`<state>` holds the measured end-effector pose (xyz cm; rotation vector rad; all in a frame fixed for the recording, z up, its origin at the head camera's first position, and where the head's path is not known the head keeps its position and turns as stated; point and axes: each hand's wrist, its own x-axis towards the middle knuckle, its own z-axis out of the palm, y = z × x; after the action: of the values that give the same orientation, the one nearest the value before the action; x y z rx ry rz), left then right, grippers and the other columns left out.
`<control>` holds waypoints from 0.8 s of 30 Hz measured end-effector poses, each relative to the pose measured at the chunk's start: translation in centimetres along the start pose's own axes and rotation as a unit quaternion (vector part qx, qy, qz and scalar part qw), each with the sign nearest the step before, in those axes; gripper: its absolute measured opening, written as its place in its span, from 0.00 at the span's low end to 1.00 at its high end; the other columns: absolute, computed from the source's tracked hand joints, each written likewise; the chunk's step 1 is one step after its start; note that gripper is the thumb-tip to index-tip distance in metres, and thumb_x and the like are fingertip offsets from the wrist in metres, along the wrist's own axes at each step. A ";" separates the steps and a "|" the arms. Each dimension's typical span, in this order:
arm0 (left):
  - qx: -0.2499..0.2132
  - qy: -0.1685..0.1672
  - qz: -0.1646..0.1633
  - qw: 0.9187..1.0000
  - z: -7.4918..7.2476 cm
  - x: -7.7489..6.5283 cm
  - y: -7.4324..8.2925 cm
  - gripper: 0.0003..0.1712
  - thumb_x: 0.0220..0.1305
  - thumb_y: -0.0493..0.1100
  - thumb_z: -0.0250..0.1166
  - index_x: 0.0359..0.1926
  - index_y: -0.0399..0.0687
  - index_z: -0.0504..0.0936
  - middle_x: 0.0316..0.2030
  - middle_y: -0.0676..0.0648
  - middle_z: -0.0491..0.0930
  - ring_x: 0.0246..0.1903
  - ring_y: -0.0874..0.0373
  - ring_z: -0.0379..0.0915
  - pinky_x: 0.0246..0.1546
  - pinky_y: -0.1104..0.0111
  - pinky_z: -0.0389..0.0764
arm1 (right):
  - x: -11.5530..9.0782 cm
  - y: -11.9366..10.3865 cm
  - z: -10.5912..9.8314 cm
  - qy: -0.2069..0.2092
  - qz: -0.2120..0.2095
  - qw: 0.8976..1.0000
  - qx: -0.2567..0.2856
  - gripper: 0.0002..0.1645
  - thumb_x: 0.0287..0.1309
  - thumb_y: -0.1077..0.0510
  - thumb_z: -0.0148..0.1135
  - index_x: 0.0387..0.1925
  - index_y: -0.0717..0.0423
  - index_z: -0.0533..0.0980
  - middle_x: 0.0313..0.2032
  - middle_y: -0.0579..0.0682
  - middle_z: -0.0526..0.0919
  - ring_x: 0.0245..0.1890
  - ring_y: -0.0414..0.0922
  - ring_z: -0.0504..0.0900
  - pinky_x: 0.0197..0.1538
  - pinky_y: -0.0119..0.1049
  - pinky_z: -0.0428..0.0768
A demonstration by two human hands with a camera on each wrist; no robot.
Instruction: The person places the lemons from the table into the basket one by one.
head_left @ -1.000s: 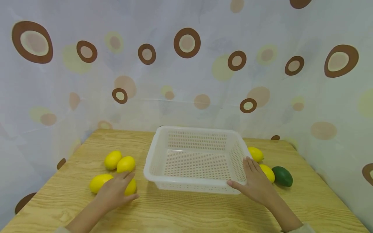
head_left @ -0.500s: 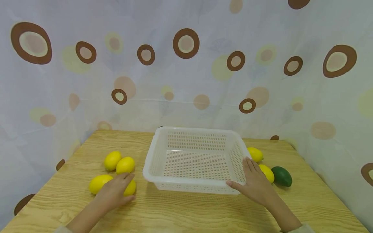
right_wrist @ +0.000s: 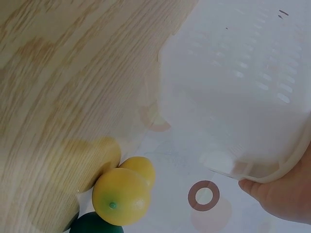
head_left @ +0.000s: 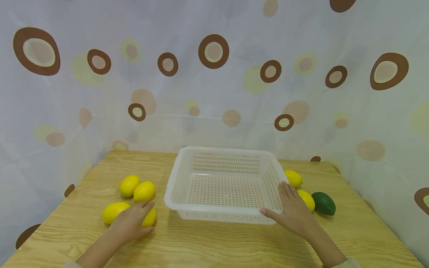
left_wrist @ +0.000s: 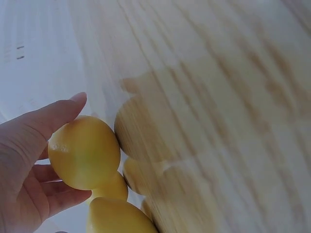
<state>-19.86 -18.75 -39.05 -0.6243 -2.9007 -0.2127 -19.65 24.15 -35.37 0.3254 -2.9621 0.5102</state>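
Over the last second your left hand (head_left: 129, 221) has drawn its thumb in; thumb and fingers are now curled round a lemon (head_left: 149, 217), which looks to be resting on the table (head_left: 214, 247), so I'd judge it held but not raised. Your right hand (head_left: 296, 214) hasn't shifted: fingers straight, thumb spread from them, touching the basket (head_left: 221, 209); a green fruit (head_left: 323, 203) lies beyond those fingers, outward

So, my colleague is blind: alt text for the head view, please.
A person's left grip holds a yellow oval lemon beside three more, and the right grip rests on a white perforated plastic basket. To its right on the wooden table lie two lemons and a dark green oval fruit.
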 end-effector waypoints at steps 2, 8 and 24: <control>0.001 0.000 0.000 1.000 0.0 0.0 0.0 0.41 0.40 0.51 0.76 0.53 0.35 0.75 0.44 0.40 0.77 0.41 0.49 0.77 0.38 0.60 0.81 | 0.0 0.0 0.0 0.002 -0.001 1.000 -0.002 0.64 0.51 0.30 0.55 0.65 0.79 0.47 0.68 0.74 0.45 0.68 0.69 0.45 0.67 0.64 0.49; 0.006 0.003 0.007 1.000 0.0 0.0 0.0 0.40 0.39 0.50 0.76 0.53 0.34 0.75 0.45 0.39 0.77 0.41 0.48 0.77 0.39 0.59 0.81 | 0.1 0.1 0.1 0.002 -0.002 1.000 -0.004 0.64 0.51 0.30 0.55 0.65 0.79 0.47 0.68 0.74 0.46 0.68 0.69 0.46 0.66 0.64 0.49; -0.015 -0.007 0.008 1.000 -0.2 0.1 0.1 0.37 0.39 0.48 0.76 0.50 0.33 0.75 0.46 0.36 0.77 0.43 0.44 0.76 0.43 0.55 0.80 | 0.0 -0.2 -0.1 0.000 0.002 1.000 -0.005 0.64 0.51 0.29 0.55 0.66 0.78 0.47 0.68 0.74 0.46 0.68 0.70 0.46 0.66 0.65 0.49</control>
<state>-19.89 -18.69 -38.85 -0.6566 -2.9088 -0.2502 -19.59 24.04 -35.25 0.3184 -2.9648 0.4944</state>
